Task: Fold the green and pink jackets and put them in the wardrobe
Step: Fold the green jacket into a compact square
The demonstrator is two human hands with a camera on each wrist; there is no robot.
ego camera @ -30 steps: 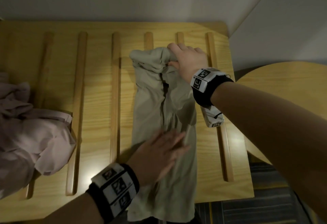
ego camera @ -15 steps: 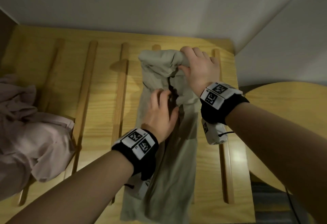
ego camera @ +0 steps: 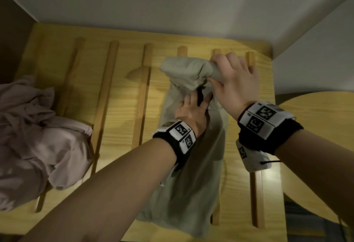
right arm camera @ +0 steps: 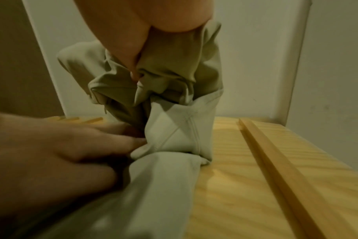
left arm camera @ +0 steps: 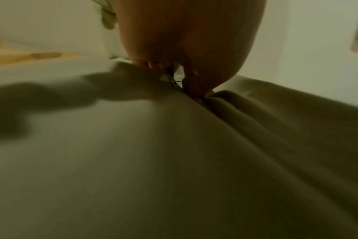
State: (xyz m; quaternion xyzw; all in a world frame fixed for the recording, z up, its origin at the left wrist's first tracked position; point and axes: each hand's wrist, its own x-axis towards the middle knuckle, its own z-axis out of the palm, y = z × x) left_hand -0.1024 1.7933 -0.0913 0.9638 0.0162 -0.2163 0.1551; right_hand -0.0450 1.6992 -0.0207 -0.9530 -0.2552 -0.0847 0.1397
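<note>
Two hands on my green jacket mid-frame on the slatted table, right hand clamped on its bunched top, left hand flat, fingers straight, pink jacket heaped far left

This looks like a room in a home, probably a bedroom or dressing corner. A pale wooden slatted platform (raised battens run across it, like a bed base or a low bench) sits pushed into a corner of plain white walls. Clothes lie on it: a green jacket near its right edge and a crumpled pink jacket at its left edge. A round wooden table stands just beside it.
</note>
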